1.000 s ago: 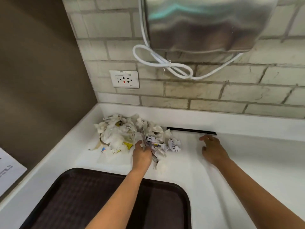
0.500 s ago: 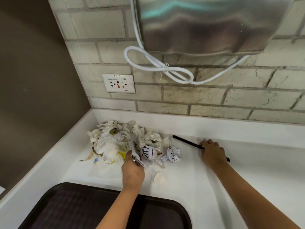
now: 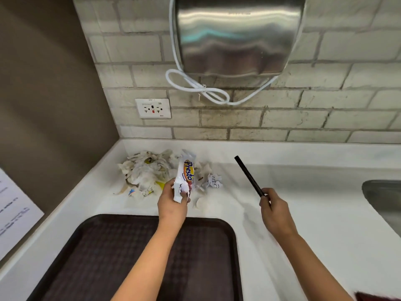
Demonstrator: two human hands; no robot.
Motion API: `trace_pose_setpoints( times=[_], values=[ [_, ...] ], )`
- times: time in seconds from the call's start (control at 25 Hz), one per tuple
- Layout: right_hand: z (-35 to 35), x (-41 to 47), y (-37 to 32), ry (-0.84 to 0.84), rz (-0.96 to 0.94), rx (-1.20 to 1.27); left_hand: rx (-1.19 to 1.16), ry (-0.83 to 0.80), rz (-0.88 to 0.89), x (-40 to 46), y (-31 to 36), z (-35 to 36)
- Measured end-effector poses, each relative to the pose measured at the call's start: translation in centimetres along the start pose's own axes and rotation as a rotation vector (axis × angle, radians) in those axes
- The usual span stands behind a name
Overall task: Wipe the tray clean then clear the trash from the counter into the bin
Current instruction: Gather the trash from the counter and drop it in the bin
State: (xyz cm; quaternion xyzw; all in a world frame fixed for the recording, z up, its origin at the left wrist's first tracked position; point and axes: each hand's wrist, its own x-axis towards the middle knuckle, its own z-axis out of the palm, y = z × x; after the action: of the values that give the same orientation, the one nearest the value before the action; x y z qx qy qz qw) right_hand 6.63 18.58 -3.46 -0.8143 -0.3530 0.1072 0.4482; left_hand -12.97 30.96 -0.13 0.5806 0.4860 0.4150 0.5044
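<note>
The white counter [image 3: 325,224] held a dark tray [image 3: 108,257] with nothing in it. Behind the tray, the left hand [image 3: 173,205] gripped a white Presto wrapper [image 3: 185,177] by the paper trash pile [image 3: 147,174]. The right hand [image 3: 274,210] pinched a black straw [image 3: 248,174].

Two hands are in view: the left hand [image 3: 172,206] at 6 o'clock and the right hand [image 3: 274,210] toward 4 o'clock. One dark brown tray [image 3: 134,257] sits at 7 o'clock on the one white desk [image 3: 325,213]. One Presto snack wrapper [image 3: 186,172], one black straw [image 3: 249,175], one heap of crumpled paper trash [image 3: 147,172], one wall socket [image 3: 153,108], one steel hand dryer [image 3: 236,35] at 12 o'clock, and one sink [image 3: 384,198] at 3 o'clock.
</note>
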Motion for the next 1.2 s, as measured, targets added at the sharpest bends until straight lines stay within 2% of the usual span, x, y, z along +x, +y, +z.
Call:
trace_pose_setpoints(
  times=[0.12,0.2,0.32,0.44,0.68,0.76,0.96,1.08,1.2],
  values=[
    [-1.2,-6.4,-0.9,0.037,0.046,0.109,-0.101,-0.237,0.013,-4.4,0.8,-1.2],
    [-1.5,-10.8,-1.0,0.067,0.081,0.136,-0.053,-0.368,0.056,-7.6,0.4,-2.4],
    [-1.9,-17.1,-1.1,0.119,0.114,0.148,-0.017,-0.476,0.093,-12.6,-0.6,-4.3],
    [-2.3,-22.9,-0.5,0.194,0.121,0.154,-0.025,-0.598,0.042,-17.4,-1.8,-6.1],
    [-2.4,-33.8,4.0,0.384,0.114,0.161,0.03,-0.827,0.03,-25.2,-3.5,-6.5],
    [-2.7,-36.2,5.9,0.427,0.106,0.149,0.035,-0.888,0.043,-27.3,-4.3,-6.1],
    [-4.3,-40.8,11.6,0.471,0.161,0.17,0.021,-0.997,-0.061,-32.9,-8.3,-3.9],
    [-5.4,-44.0,15.8,0.437,0.255,0.182,0.07,-1.036,-0.189,-36.7,-12.5,-2.3],
    [-7.2,-48.2,21.5,0.355,0.343,0.147,0.22,-1.011,-0.305,-40.5,-18.6,-0.1]
  ],
)
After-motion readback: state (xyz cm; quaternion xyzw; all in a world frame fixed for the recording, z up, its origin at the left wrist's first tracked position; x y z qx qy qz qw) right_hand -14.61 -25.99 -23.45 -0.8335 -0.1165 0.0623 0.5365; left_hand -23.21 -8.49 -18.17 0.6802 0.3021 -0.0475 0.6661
